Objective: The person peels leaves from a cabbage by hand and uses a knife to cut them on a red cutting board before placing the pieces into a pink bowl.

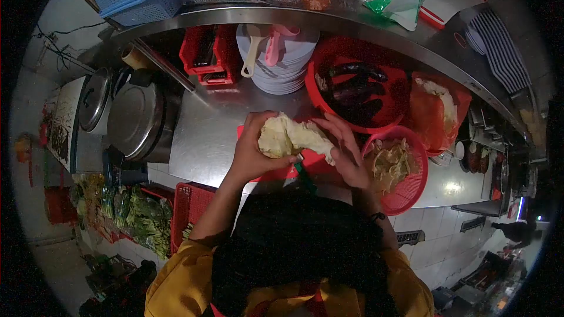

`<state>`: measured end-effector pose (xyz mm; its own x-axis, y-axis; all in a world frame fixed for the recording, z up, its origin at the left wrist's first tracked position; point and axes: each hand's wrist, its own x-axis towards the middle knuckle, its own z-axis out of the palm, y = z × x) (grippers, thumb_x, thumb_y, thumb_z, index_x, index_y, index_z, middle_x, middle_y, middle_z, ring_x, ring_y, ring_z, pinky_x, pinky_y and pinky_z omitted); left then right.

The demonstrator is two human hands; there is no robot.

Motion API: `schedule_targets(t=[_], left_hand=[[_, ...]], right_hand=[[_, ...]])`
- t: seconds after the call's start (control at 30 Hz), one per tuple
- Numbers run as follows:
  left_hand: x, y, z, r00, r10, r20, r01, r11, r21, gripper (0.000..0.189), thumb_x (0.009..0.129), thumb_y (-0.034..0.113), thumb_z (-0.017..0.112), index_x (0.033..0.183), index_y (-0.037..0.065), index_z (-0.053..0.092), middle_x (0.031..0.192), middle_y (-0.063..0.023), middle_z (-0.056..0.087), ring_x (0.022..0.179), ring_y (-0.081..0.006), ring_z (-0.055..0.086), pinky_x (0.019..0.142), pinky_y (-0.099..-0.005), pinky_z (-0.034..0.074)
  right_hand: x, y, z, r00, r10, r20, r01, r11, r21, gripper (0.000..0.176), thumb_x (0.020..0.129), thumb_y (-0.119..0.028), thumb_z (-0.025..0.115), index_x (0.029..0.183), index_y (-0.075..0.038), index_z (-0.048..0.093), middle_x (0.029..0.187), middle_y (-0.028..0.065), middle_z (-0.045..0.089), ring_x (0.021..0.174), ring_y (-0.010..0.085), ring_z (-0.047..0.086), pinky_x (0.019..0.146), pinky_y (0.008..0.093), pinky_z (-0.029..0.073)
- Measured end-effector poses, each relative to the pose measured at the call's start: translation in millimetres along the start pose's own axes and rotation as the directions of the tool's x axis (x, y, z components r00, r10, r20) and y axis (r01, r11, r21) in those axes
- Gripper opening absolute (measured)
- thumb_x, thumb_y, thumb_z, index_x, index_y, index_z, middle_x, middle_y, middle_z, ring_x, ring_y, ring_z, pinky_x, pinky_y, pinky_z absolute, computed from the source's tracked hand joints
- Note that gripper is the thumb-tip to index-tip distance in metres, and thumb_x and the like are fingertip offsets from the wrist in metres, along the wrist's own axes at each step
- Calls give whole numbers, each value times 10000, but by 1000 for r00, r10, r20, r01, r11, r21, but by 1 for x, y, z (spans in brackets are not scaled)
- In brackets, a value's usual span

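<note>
A pale cabbage is held above a red cutting board in front of me. My left hand wraps around its left side, thumb at the near edge. On the other side, my right hand has a loosened outer cabbage leaf between thumb and fingers. The leaf spreads out to the right of the head. Just below the cabbage shows a green strip-like handle, partly covered by my dark apron.
To the right, a pink colander contains pale leaf pieces. Behind it, a red basin holds dark eggplants, beside an orange bag. Stacked white plates stand under a metal shelf. Large lidded pots are at left.
</note>
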<state>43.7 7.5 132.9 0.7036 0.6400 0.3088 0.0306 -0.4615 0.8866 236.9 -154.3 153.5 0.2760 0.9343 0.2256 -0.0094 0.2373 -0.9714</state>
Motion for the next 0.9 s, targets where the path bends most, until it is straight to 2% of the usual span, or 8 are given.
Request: schedule_targets(t=[0.07,0.1,0.23,0.33,0.4,0.5,0.73,0.9], left_hand=[[5,11,-5,998,56,1,-56,990,127,854,589,331,951,1315,126,550,1189,-113,523,1125,-287,586,881,-408,534],[7,16,-7,994,111,10,-110,962,250,865,539,366,963,1285,140,590,1154,-116,514,1098,-303,591,852,-418,538],[6,25,-10,996,92,22,-93,936,340,844,521,410,956,1259,167,626,1133,-107,506,1083,-307,595,813,-429,543],[6,24,-9,996,78,39,-87,931,356,843,510,424,956,1249,170,638,1116,-104,500,1071,-305,599,785,-428,542],[6,24,-8,996,66,62,-83,936,342,871,518,407,960,1278,163,612,1129,-104,506,1069,-302,602,801,-416,546],[3,12,-4,995,83,51,-92,972,217,905,536,360,966,1318,137,569,1169,-106,517,1087,-303,594,857,-403,540],[-2,-4,3,995,71,74,-68,997,-48,901,580,243,953,1352,72,519,1243,-124,522,1155,-280,562,990,-380,473],[-6,-9,8,991,-109,83,124,972,-198,895,597,214,946,1362,54,510,1242,-133,515,1183,-266,544,1003,-381,459]], right_hand=[[3,-6,-5,987,157,37,-154,986,-63,558,1012,-244,586,1488,-23,394,1457,133,469,1372,239,428,1148,391,329],[4,-3,-7,980,183,82,-167,971,-169,537,987,-110,574,1489,-28,401,1458,120,478,1328,200,457,1139,364,329],[5,-8,-10,927,352,130,-347,936,-60,537,938,-32,650,1437,-34,451,1395,101,515,1326,176,455,1103,342,369],[2,3,-9,950,305,61,-303,952,-36,443,882,42,699,1287,-41,541,1273,85,551,1246,171,499,1043,321,415],[5,4,-7,999,-4,52,16,970,-241,313,856,65,717,1116,-36,574,1156,70,555,1141,176,536,999,320,434],[6,-1,-9,996,-48,81,73,937,-343,242,856,57,723,1034,-30,585,1118,74,555,1072,180,549,972,330,444],[2,4,-19,994,-40,105,66,964,-258,186,872,38,715,994,-38,597,1141,104,569,1095,196,563,924,325,472],[1,-7,-18,986,-78,150,104,980,-172,147,887,55,657,991,-42,618,1158,109,617,1105,240,604,959,373,476]])
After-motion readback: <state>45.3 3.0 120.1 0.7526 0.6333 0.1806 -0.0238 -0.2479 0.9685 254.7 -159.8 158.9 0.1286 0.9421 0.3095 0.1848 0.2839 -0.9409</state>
